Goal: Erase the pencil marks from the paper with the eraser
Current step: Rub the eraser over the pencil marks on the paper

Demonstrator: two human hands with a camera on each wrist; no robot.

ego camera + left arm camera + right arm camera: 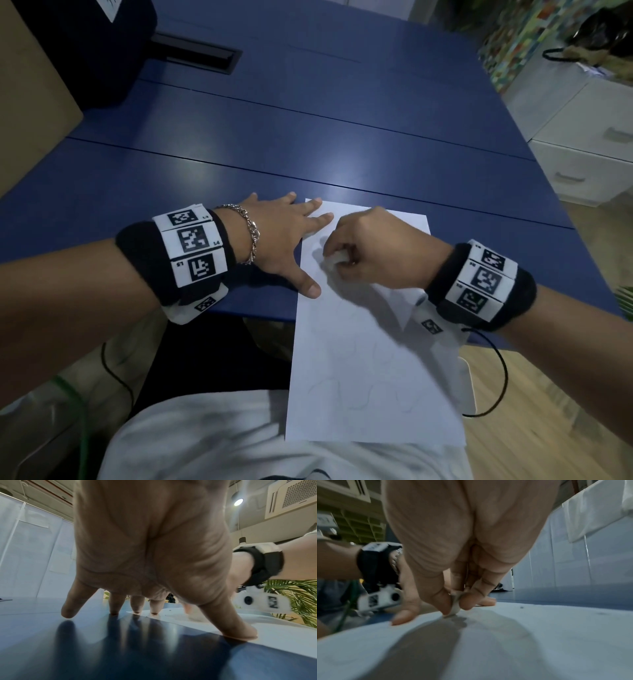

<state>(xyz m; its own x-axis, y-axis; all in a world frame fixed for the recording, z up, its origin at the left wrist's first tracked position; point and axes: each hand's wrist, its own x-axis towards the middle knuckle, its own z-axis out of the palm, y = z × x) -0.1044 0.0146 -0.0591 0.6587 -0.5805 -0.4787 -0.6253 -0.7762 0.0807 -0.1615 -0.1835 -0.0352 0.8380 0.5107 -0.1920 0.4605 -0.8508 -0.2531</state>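
A white sheet of paper (370,349) lies on the blue table, its near half hanging over the table's front edge above my lap. Faint pencil curves (346,390) show on its lower part. My right hand (363,250) pinches a small white eraser (334,258) between thumb and fingers, its tip pressed onto the paper near the upper left; in the right wrist view the eraser (455,607) meets the sheet (539,635). My left hand (287,236) lies flat with spread fingers, thumb and two fingertips holding down the paper's left edge (274,635).
The blue table (308,130) stretches ahead, with a black cable slot (195,51) and a dark bag at the far left. A cardboard box (27,102) stands at the left. White drawers (582,137) stand to the right of the table.
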